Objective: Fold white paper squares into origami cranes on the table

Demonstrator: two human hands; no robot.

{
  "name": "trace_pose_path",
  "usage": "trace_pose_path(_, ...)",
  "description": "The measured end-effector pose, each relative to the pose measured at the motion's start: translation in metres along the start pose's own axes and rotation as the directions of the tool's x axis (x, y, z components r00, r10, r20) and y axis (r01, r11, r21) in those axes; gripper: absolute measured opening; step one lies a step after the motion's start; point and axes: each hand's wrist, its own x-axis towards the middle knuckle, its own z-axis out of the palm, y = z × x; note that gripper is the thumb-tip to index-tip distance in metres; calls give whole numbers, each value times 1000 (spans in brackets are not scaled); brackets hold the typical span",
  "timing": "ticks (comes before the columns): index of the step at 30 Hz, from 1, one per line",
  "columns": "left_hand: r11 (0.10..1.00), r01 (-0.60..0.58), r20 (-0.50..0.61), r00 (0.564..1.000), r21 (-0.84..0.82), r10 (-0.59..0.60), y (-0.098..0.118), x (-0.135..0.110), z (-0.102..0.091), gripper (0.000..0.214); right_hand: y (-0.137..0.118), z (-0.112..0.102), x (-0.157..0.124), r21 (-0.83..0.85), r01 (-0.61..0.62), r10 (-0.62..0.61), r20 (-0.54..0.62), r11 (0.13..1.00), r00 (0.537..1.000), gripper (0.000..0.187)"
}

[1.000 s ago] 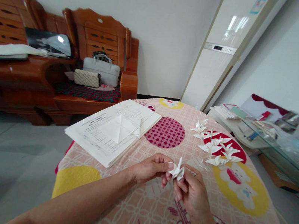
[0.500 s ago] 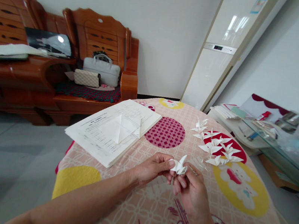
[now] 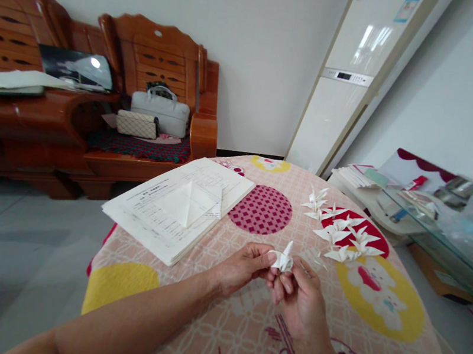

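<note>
A small folded paper figure, white and with one point sticking up, is being held just above the table, near the middle of its patterned pink cloth. It is being pinched from the left by the left hand, whose thumb and fingertips are closed on the paper while the other fingers are being kept loosely curled. From the right and from below it is being gripped by the right hand, whose fingers are bent in tightly around the lower edge of the figure. Both forearms are being held over the near part of the table.

Far and right of the hands, a cluster of finished paper cranes is lying on the cloth, across a red patch and the edge of a yellow one. Far and left, a stack of printed sheets is lying at the table's edge, with a folded white sheet resting on top. Beyond the table on the left, a grey handbag and a quilted purse are sitting on a wooden bench. A tall white air conditioner is standing in the far corner.
</note>
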Motion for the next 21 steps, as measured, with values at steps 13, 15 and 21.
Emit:
trace_pose_path(13,992,105,49,994,-75,-102,5,-2,-4,37,-4,-4,1,46,-117,115,33,992,993,34)
trace_pose_path(15,985,136,56,990,-103,-131,6,-2,-4,36,-3,-5,1,42,-142,140,49,989,989,35)
trace_pose_path(21,980,147,26,989,-138,-144,4,-3,0,42,3,-6,1,100,-123,123,10,987,992,39)
